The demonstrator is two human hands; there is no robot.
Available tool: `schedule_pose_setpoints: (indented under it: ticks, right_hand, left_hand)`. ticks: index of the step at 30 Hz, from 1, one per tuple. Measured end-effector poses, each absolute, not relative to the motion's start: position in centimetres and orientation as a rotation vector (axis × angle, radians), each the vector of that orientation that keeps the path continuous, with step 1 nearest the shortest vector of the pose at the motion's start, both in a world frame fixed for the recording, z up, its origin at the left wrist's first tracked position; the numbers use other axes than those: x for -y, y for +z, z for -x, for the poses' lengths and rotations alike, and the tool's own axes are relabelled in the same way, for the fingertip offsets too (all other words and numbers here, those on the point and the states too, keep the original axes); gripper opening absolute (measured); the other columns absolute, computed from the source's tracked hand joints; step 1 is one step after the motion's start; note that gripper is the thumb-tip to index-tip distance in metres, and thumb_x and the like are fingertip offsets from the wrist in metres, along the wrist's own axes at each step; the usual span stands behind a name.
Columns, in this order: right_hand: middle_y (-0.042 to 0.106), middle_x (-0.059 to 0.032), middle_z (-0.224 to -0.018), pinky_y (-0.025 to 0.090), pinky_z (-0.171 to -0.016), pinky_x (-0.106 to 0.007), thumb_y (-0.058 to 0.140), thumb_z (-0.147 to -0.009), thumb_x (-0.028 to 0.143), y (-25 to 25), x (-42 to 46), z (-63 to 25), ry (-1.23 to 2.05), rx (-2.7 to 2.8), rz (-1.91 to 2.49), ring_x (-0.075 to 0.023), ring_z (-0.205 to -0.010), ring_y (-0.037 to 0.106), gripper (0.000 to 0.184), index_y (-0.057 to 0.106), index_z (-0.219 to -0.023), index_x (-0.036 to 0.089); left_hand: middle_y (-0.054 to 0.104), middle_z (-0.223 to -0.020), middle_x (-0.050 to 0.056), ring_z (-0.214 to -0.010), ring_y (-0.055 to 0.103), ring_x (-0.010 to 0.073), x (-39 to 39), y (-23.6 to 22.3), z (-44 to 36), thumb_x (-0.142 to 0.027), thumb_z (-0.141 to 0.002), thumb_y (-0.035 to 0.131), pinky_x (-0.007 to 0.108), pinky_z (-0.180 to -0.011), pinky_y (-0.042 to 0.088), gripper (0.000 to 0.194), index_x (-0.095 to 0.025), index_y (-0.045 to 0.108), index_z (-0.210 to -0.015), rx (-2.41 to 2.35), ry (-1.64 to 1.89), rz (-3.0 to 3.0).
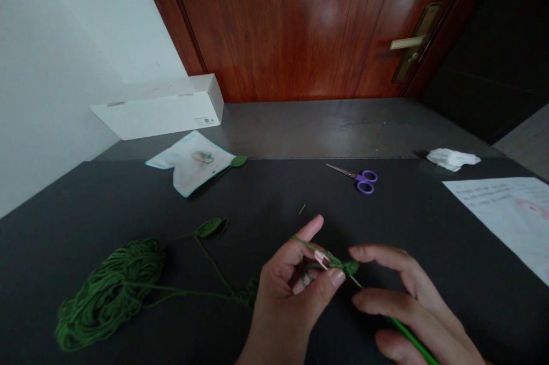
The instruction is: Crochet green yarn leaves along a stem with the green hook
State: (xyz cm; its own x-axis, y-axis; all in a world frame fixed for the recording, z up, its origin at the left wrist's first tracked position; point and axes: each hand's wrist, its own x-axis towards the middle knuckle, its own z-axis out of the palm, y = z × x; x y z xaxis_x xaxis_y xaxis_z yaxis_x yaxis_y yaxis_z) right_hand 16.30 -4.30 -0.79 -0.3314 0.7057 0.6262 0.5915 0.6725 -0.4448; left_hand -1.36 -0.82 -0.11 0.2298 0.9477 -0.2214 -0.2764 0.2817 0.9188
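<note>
My left hand (pixel 285 290) pinches a small green crocheted piece (pixel 349 267) and has green yarn (pixel 309 245) looped over its raised forefinger. A small pink tag (pixel 321 259) sits among the strands by the fingertips. My right hand (pixel 414 302) is curled around a green-handled crochet hook (pixel 412 339), whose pale tip reaches the crocheted piece. From a loose green yarn skein (pixel 109 293) at the left, strands run towards my left hand. A crocheted green leaf (pixel 209 227) lies on one strand.
Purple-handled scissors (pixel 360 179) and a green yarn snippet (pixel 302 209) lie on the black tabletop (pixel 128 199). Also there: a leaf on a plastic bag (pixel 191 162), a white box (pixel 158 107), crumpled tissue (pixel 452 159) and printed paper (pixel 501 210). A wooden door (pixel 278 22) stands behind.
</note>
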Motion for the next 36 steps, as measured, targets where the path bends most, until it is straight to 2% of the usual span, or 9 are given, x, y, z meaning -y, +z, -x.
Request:
schedule_pose_setpoints:
  ticks: [2,8,14,19,24,26,28,30,36]
  right_hand:
    - [0.058,-0.0105,-0.125,0.055,-0.086,-0.025,0.046,-0.096,0.04,-1.1,4.4,-16.5,0.282,2.052,0.986,-0.0209,-0.111,0.061,0.026,0.063,-0.099,0.021]
    - [0.066,-0.0087,-0.116,0.057,-0.078,-0.023,0.047,-0.094,0.045,-1.0,4.6,-16.4,0.546,1.907,0.978,-0.0209,-0.1,0.069,0.029,0.065,-0.097,0.023]
    - [0.068,-0.0073,-0.108,0.058,-0.075,-0.026,0.045,-0.092,0.054,-0.8,4.3,-16.4,0.661,1.765,1.023,-0.022,-0.094,0.07,0.037,0.068,-0.091,0.025]
    - [0.068,-0.0068,-0.108,0.057,-0.075,-0.027,0.044,-0.091,0.055,-1.3,4.5,-16.7,0.669,1.725,1.026,-0.0218,-0.094,0.069,0.038,0.068,-0.09,0.026]
    - [0.066,-0.0056,-0.111,0.055,-0.08,-0.025,0.043,-0.093,0.053,-1.6,4.7,-16.9,0.676,1.724,1.013,-0.0204,-0.099,0.066,0.036,0.068,-0.09,0.027]
    - [0.066,-0.0048,-0.112,0.054,-0.081,-0.023,0.043,-0.093,0.052,-1.7,4.7,-16.8,0.686,1.722,1.01,-0.0192,-0.1,0.066,0.035,0.068,-0.091,0.027]
    - [0.066,-0.004,-0.111,0.053,-0.082,-0.022,0.043,-0.093,0.052,-1.7,4.7,-16.7,0.678,1.717,1.007,-0.0182,-0.101,0.065,0.035,0.068,-0.091,0.027]
    - [0.066,-0.0043,-0.11,0.054,-0.08,-0.022,0.044,-0.093,0.053,-1.8,4.7,-16.8,0.674,1.718,1.003,-0.0184,-0.1,0.065,0.035,0.067,-0.09,0.027]
    - [0.065,-0.0047,-0.112,0.055,-0.082,-0.02,0.041,-0.095,0.05,-1.5,4.5,-17.1,0.722,1.852,0.951,-0.0178,-0.102,0.067,0.033,0.064,-0.094,0.026]
  left_hand:
    - [0.061,-0.074,-0.003,-0.07,0.054,0.0092,0.8,-0.2,1.3,-0.019,-0.072,0.076,0.023,-0.074,0.044,0.035,-0.028,0.072,-0.106,-0.95,1.001,-0.873]
    - [0.062,-0.077,-0.003,-0.074,0.057,0.0109,0.7,0.1,1.7,-0.022,-0.072,0.077,0.026,-0.077,0.045,0.049,-0.03,0.065,-0.119,-0.814,0.997,-0.824]
    - [0.064,-0.075,-0.002,-0.066,0.059,0.0094,0.0,0.4,1.8,-0.023,-0.075,0.074,0.026,-0.071,0.044,0.034,-0.022,0.071,-0.109,-0.789,1.004,-0.739]
    - [0.064,-0.074,-0.005,-0.067,0.061,0.0102,-0.3,0.4,1.8,-0.018,-0.078,0.07,0.027,-0.072,0.045,0.038,-0.024,0.065,-0.115,-0.869,0.968,-0.914]
    - [0.066,-0.073,-0.003,-0.072,0.06,0.0119,-0.2,1.0,1.9,-0.013,-0.078,0.064,0.033,-0.092,0.04,0.013,-0.018,0.069,-0.089,-1.018,0.899,-1.188]
    - [0.066,-0.076,-0.002,-0.074,0.06,0.0125,-0.2,1.1,2.0,-0.014,-0.077,0.064,0.033,-0.091,0.041,0.025,-0.018,0.067,-0.102,-1.029,0.869,-1.231]
    - [0.064,-0.079,-0.003,-0.073,0.059,0.0127,-0.3,0.9,1.9,-0.014,-0.075,0.064,0.029,-0.079,0.045,0.059,-0.02,0.05,-0.131,-1.023,0.845,-1.195]
    - [0.061,-0.079,-0.003,-0.069,0.057,0.0122,-0.5,0.5,1.8,-0.013,-0.072,0.064,0.027,-0.069,0.045,0.078,-0.019,0.034,-0.143,-1.015,0.834,-1.173]
    - [0.056,-0.076,-0.003,-0.06,0.051,0.0104,-0.4,-0.5,1.6,-0.01,-0.07,0.059,0.027,-0.063,0.042,0.077,-0.014,0.033,-0.142,-0.915,0.838,-1.073]
